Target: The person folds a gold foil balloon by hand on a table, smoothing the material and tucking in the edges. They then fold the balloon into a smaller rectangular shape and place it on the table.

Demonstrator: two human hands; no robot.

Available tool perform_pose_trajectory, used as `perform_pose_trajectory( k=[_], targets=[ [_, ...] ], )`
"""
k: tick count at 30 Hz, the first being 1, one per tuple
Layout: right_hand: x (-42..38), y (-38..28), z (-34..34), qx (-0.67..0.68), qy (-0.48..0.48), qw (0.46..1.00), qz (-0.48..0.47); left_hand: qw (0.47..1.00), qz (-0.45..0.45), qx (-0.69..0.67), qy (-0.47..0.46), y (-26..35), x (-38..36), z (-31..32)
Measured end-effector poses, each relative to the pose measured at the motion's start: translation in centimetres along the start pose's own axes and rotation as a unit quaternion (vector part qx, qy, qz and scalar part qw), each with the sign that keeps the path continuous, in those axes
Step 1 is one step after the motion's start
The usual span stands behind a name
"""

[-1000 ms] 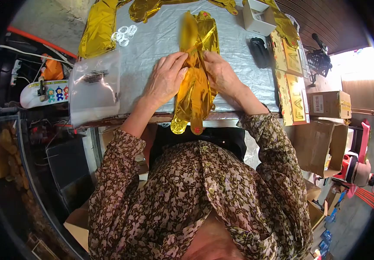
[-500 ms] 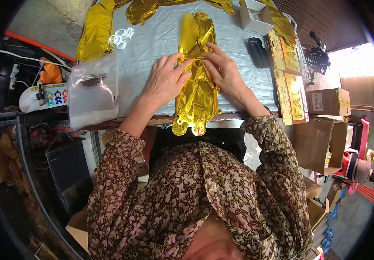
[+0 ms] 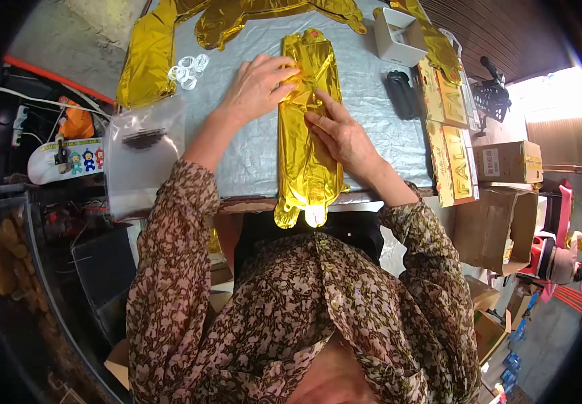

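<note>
A folded gold foil balloon [image 3: 308, 141] lies lengthwise on the silver-covered table, its near end overhanging the front edge. My left hand [image 3: 262, 84] rests over its upper left side, fingers reaching onto the foil and the thumb apart from them. From the right, my right hand [image 3: 345, 138] touches the foil lower down, index finger stretched out and thumb apart from it. The foil between the hands is creased. Part of its left edge is hidden under my left fingers.
More gold foil [image 3: 148, 57] lies along the table's left and far sides. Clear rings [image 3: 188, 71] and a plastic bag [image 3: 144, 168] with dark thin pieces are at left. A white box [image 3: 401, 39], a black holder [image 3: 400, 86] and patterned packaging [image 3: 458, 165] line the right.
My left hand has moved up the balloon, and my right hand has moved slightly down. The raised, blurred foil flap at the far end now lies flatter. The whole view has shifted slightly.
</note>
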State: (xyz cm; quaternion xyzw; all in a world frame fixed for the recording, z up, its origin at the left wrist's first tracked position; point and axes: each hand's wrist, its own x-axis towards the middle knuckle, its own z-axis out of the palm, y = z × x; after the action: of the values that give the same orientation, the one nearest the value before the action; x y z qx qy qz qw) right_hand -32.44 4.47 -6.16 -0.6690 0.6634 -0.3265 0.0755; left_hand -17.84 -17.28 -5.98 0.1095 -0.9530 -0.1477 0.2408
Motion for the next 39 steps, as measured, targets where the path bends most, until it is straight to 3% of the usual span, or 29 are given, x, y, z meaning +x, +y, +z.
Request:
perform_pose_trajectory(
  k=[5,8,12,15,17,24,33,35,39],
  targets=[
    [0.2,-0.3,-0.5,0.019,-0.014,1.000,0.019,0.999,-0.001,0.012,0.046,-2.5,1.6,1.6],
    [0.6,-0.6,-1.0,0.024,-0.032,0.999,0.029,0.993,-0.024,-0.069,0.094,-5.2,3.7,2.5],
    [1.0,-0.1,-1.0,-0.002,-0.049,0.999,0.014,0.987,-0.052,-0.127,0.082,-8.9,6.9,3.9],
    [1.3,-0.1,-1.4,-0.006,-0.073,0.997,0.029,0.992,-0.021,-0.124,0.025,-10.2,8.1,3.7],
    [1.4,-0.3,-1.6,-0.005,-0.073,0.997,0.031,0.985,-0.048,-0.150,-0.069,-10.2,8.7,2.8],
    [1.3,0.0,-1.3,0.003,-0.065,0.997,0.038,0.982,-0.063,-0.147,-0.100,-10.7,9.4,2.7],
    [1.2,-0.6,-1.2,-0.012,-0.068,0.997,0.040,0.991,-0.045,-0.118,-0.032,-10.7,7.9,3.2],
    [1.1,-0.5,-1.2,-0.013,-0.070,0.997,0.041,0.993,-0.018,-0.117,0.022,-10.8,7.6,3.7],
    [1.0,0.0,-1.0,-0.025,-0.065,0.997,0.019,0.991,-0.021,-0.133,0.022,-10.6,7.2,3.8]
  ],
)
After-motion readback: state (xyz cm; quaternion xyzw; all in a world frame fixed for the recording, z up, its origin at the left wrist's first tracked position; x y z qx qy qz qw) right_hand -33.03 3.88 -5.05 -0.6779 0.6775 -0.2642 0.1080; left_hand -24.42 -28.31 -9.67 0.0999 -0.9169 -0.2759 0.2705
